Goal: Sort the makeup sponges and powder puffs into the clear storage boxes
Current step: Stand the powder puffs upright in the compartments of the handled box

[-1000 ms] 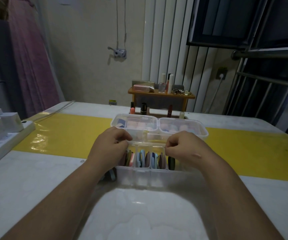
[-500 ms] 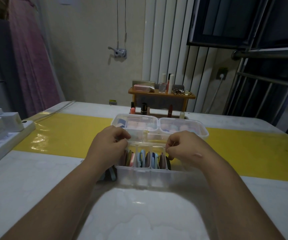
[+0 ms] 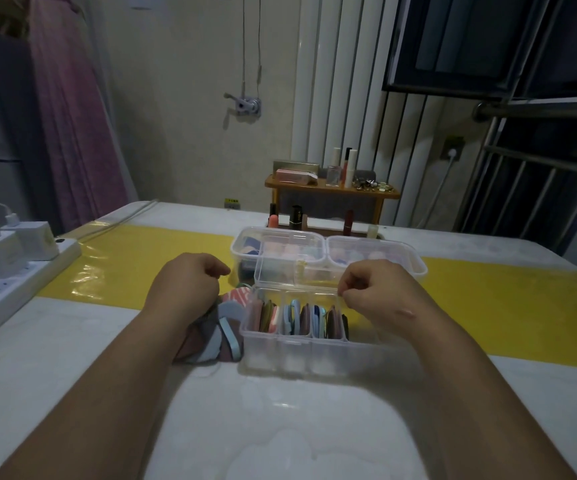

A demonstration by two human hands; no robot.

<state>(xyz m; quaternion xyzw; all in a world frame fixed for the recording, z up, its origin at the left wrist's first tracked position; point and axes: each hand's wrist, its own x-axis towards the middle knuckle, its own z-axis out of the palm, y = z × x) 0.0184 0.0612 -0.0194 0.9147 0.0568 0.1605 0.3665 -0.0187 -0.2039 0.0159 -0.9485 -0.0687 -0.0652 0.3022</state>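
Observation:
A clear divided box (image 3: 301,355) stands in front of me, with several flat powder puffs (image 3: 297,318) upright in its compartments. Its clear lid (image 3: 290,275) stands open behind them. My right hand (image 3: 373,292) has curled fingers that pinch the lid's lower right corner at the box's rear rim. My left hand (image 3: 190,282) is a loose fist with nothing seen in it. It hovers left of the box, above a loose pile of puffs (image 3: 217,330) on the table. Behind stand two more clear boxes (image 3: 245,251) (image 3: 415,261), with pink and blue sponges inside.
A white power strip with chargers (image 3: 13,268) lies along the left table edge. A yellow strip (image 3: 509,306) crosses the white table. Behind the boxes stand lipsticks (image 3: 295,218) and a small wooden shelf (image 3: 332,190) with cosmetics.
My left hand has left the box's rear rim and moved left, which uncovers the loose pile of puffs. My right hand stays at the rim.

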